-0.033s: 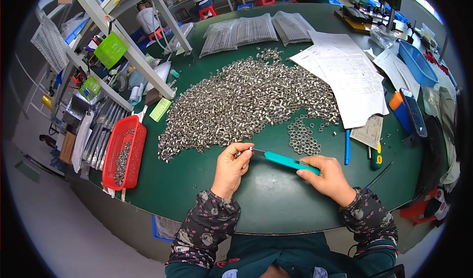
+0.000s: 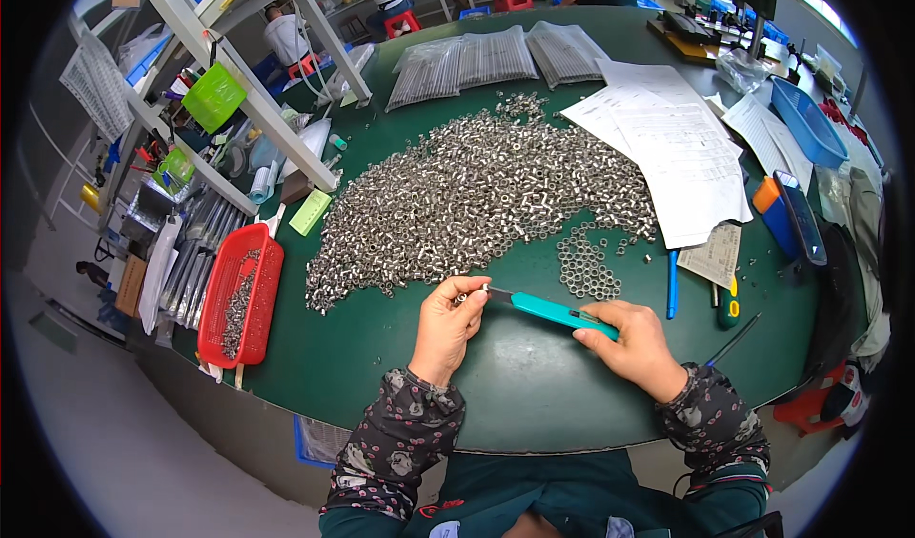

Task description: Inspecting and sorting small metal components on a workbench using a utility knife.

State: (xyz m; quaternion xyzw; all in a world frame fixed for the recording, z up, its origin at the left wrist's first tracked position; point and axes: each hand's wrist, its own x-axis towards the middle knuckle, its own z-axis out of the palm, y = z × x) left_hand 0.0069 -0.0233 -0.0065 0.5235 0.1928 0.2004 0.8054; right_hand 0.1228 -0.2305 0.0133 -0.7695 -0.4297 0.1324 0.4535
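Note:
My right hand (image 2: 637, 340) is closed round the teal handle of a utility knife (image 2: 558, 313). Its narrow blade points left and reaches the fingertips of my left hand (image 2: 446, 324). Those fingers pinch a small metal ring (image 2: 485, 288), mostly hidden by the thumb and forefinger; the blade tip meets it or lies right beside it. Just beyond my hands spreads a large heap of short silvery metal rings (image 2: 477, 195). A smaller single-layer group of rings (image 2: 588, 269) lies beyond the knife, apart from the heap's edge.
A red basket (image 2: 272, 300) with more metal pieces stands at the table's left edge. Bagged rods (image 2: 496, 57) lie at the back. Papers (image 2: 681, 171), a blue pen (image 2: 673, 285) and a phone (image 2: 801, 219) are on the right. A shelf frame (image 2: 257, 109) rises at left.

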